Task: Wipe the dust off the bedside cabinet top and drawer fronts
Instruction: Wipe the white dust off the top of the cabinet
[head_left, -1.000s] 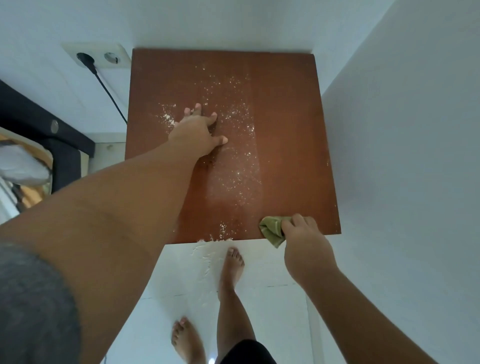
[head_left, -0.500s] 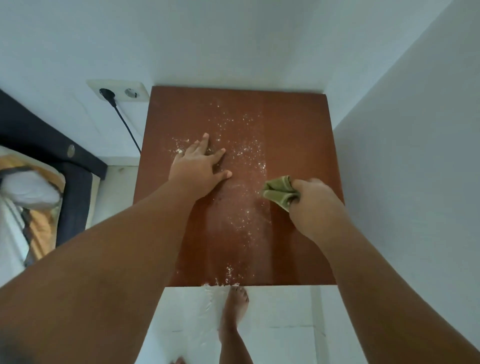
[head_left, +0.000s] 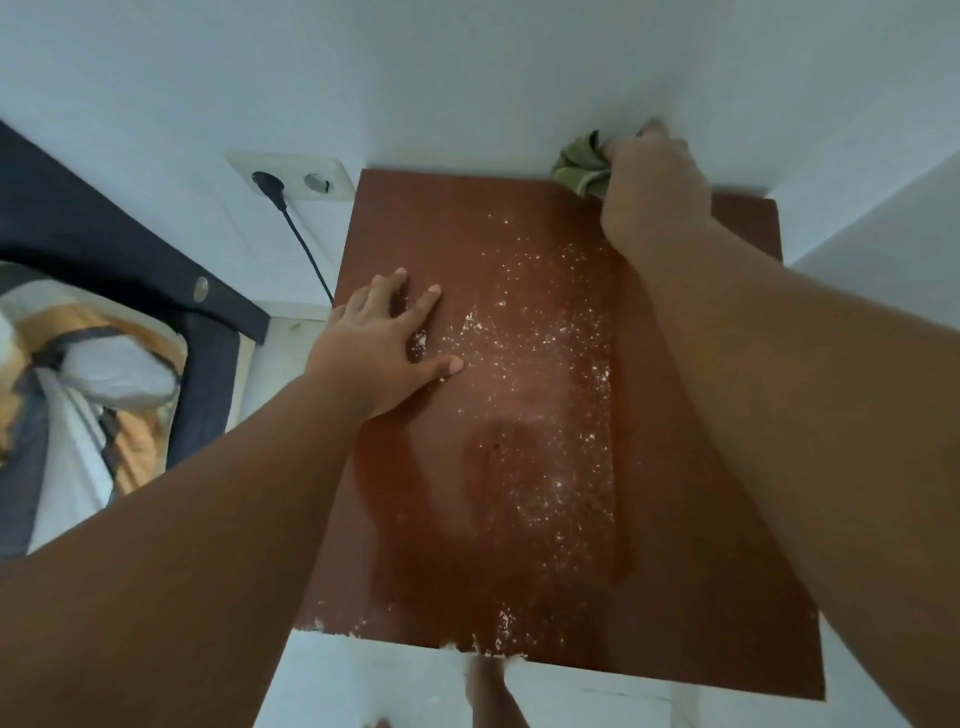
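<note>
The brown cabinet top (head_left: 431, 545) fills the middle of the head view, seen from above. White dust (head_left: 540, 332) is scattered down its centre and along the front edge. My right hand (head_left: 652, 192) is shut on a bunched green cloth (head_left: 581, 163) at the back edge of the top, against the wall. My left hand (head_left: 382, 348) lies flat on the left part of the top, fingers spread, holding nothing. A strip to the right of the dust looks cleaner. The drawer fronts are hidden below the top.
White walls close in behind and to the right of the cabinet. A wall socket (head_left: 296, 176) with a black cable (head_left: 306, 249) sits at the back left. A bed with a dark frame (head_left: 104, 244) and bedding stands to the left. My foot (head_left: 488, 691) is on the white floor.
My right hand has carried the green cloth from the front right edge up across the top to the back edge by the wall. My left hand has stayed flat in place.
</note>
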